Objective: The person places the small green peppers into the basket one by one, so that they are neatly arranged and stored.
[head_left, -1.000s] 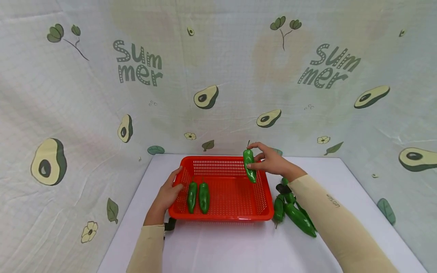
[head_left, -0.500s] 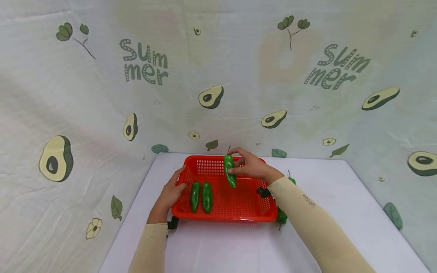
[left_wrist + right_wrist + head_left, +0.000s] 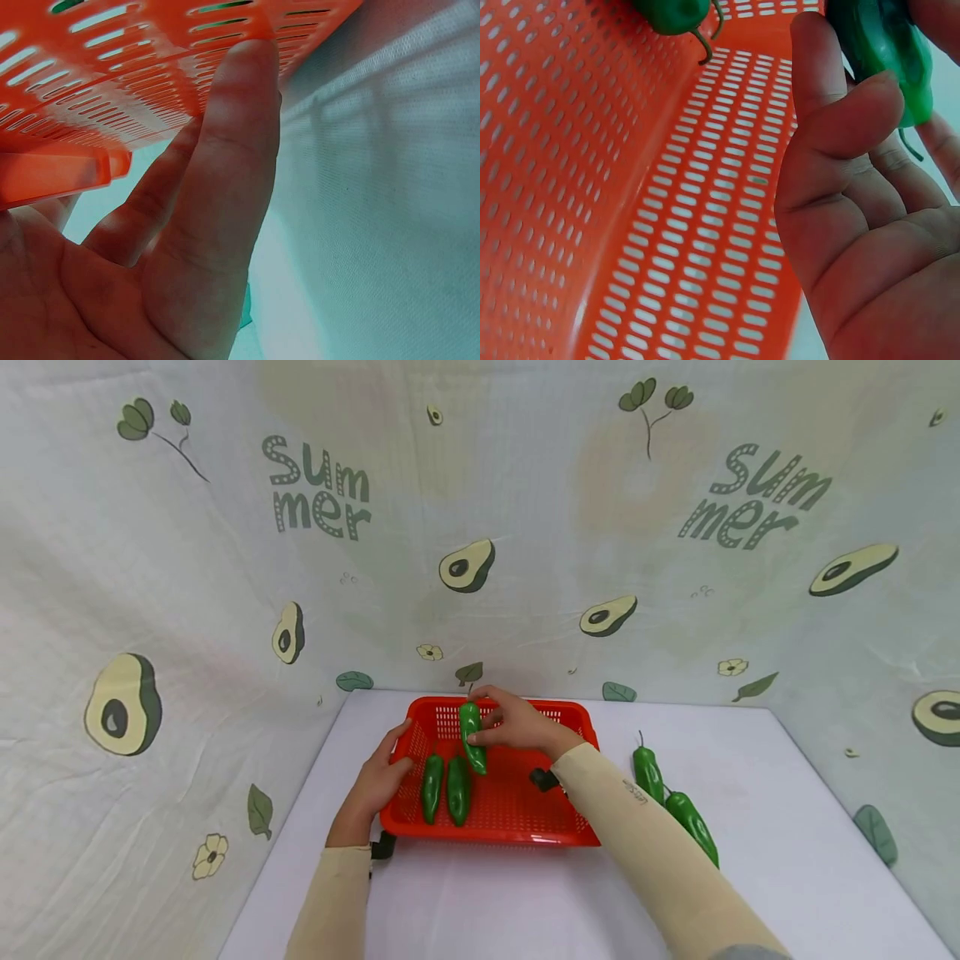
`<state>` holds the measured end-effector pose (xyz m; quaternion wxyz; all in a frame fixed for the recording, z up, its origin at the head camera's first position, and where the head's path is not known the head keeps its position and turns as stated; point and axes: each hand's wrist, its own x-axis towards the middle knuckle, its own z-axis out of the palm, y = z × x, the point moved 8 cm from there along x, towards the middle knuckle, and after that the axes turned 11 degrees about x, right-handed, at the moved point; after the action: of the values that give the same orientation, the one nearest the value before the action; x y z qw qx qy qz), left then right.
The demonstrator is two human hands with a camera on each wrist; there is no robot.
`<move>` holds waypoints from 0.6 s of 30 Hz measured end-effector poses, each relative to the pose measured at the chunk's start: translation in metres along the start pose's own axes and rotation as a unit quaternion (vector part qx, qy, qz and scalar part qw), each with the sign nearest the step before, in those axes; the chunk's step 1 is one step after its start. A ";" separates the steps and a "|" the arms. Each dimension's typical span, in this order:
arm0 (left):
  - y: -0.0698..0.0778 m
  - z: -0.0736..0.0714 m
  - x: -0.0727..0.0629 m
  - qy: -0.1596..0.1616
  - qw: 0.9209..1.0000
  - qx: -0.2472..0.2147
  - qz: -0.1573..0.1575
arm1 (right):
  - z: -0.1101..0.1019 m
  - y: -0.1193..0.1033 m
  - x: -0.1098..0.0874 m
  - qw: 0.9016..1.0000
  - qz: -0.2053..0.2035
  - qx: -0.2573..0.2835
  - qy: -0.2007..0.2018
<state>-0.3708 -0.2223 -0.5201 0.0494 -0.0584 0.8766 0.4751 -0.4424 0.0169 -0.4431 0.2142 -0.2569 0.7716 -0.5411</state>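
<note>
My left hand (image 3: 377, 783) holds the left side of a red plastic basket (image 3: 491, 837), thumb over the rim. In the left wrist view its fingers (image 3: 229, 142) lie along the slotted outer wall. My right hand (image 3: 517, 723) pinches a glossy green chili pepper (image 3: 471, 720) by its upper part, stem up. This pepper hangs over the left-middle of the basket, tip down. Two more green peppers lie side by side in the basket: one at the left (image 3: 432, 789), the other (image 3: 458, 792) just right of it. In the right wrist view, the held pepper (image 3: 885, 45) is partly covered by fingers.
Right of the basket, a green pepper (image 3: 647, 770) and a larger one (image 3: 692, 825) lie on the white table (image 3: 757, 810), partly behind the right sleeve (image 3: 637, 843). A white cloth (image 3: 525, 527) with avocado prints rises behind and at the sides.
My right hand has carried the held pepper leftward from the basket's right side to near the two peppers inside. My left hand has stayed at the rim. The view has shifted slightly.
</note>
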 end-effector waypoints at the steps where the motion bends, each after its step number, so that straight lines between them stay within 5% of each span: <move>1: 0.001 -0.001 0.000 0.001 1.000 0.001 -0.001 | 0.001 0.001 0.003 1.000 0.000 0.000 0.000; 10: 0.001 0.003 0.001 0.004 1.000 0.018 -0.005 | 0.011 0.011 0.009 0.999 -0.005 -0.042 -0.004; 18: -0.002 0.000 0.003 0.016 1.000 0.012 -0.004 | 0.022 0.025 0.013 1.000 0.007 -0.019 -0.023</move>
<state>-0.3730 -0.2238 -0.5217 0.0381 -0.0694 0.8825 0.4636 -0.4433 0.0001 -0.4748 0.2310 -0.2679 0.7782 -0.5189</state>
